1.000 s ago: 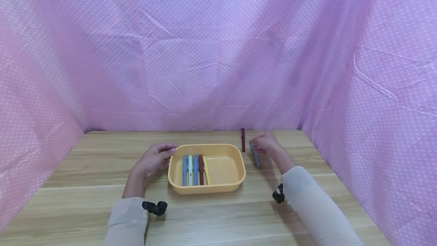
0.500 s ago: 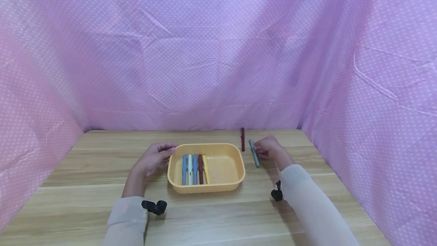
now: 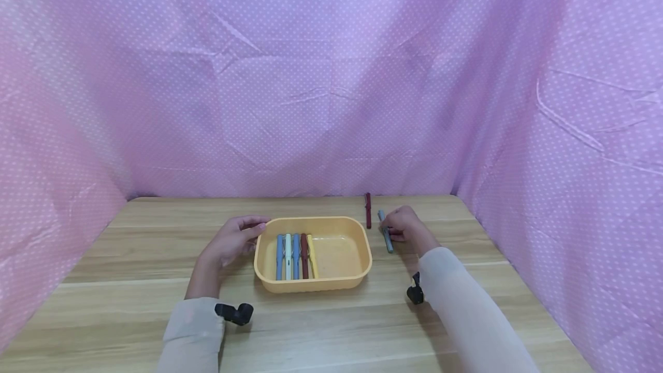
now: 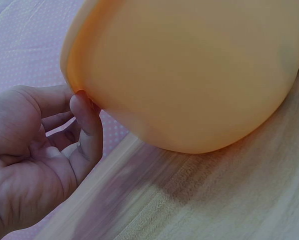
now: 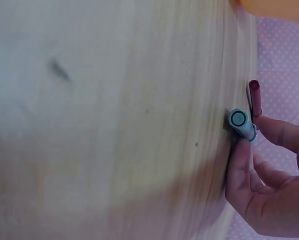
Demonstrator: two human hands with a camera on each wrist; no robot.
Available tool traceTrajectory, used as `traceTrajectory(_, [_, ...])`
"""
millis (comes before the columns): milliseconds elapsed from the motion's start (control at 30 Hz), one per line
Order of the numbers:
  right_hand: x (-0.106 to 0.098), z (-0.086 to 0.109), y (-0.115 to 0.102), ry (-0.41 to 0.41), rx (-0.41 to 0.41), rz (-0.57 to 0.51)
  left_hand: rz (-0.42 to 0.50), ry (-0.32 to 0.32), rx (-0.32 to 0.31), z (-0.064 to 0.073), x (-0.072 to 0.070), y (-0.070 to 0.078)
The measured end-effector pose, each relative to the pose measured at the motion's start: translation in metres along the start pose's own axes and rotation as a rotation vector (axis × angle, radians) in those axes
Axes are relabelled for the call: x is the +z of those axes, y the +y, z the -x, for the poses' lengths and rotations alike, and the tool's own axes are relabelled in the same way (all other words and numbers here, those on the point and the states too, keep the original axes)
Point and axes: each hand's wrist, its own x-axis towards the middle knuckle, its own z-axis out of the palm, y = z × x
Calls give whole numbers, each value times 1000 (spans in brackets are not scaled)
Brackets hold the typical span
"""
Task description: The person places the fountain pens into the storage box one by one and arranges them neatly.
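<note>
With thumb and fingers, my left hand (image 3: 233, 242) pinches the upper left rim of a yellow plastic tray (image 3: 357, 278); the left wrist view shows that grip from outside the tray (image 4: 189, 75). Inside lie several pens side by side: a blue pen (image 3: 279, 258), a pale mint one, another blue, a dark red pen (image 3: 304, 258) and a yellow pen (image 3: 312, 258). To the right of the tray, my right hand (image 3: 406, 228) has its thumb and forefinger on either side of a grey-blue pen (image 3: 388, 242), pinching it near its middle on the table.
A second dark red pen (image 3: 368, 212) lies near the table's back edge, just left of the grey-blue one. The wooden table (image 3: 311, 332) meets a pink dotted cloth (image 3: 331, 102) behind and at both sides. Black wrist cameras sit on both sleeves.
My right hand lifted off the grey-blue pen to its right side, then came back left with the fingers across its middle. The left hand and the tray stay nearly still.
</note>
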Motion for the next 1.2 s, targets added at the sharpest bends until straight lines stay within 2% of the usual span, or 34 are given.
traceTrajectory(267, [1, -1, -1, 1, -24, 34, 3, 10, -6, 1, 0, 1])
traceTrajectory(667, [3, -6, 1, 4, -19, 48, 7, -1, -9, 1, 0, 0])
traceTrajectory(1000, [1, 1, -5, 3, -12, 28, 4, -9, 7, 1, 0, -1])
traceTrajectory(1200, [1, 5, -9, 2, -27, -37, 3, -6, -2, 2, -1, -1])
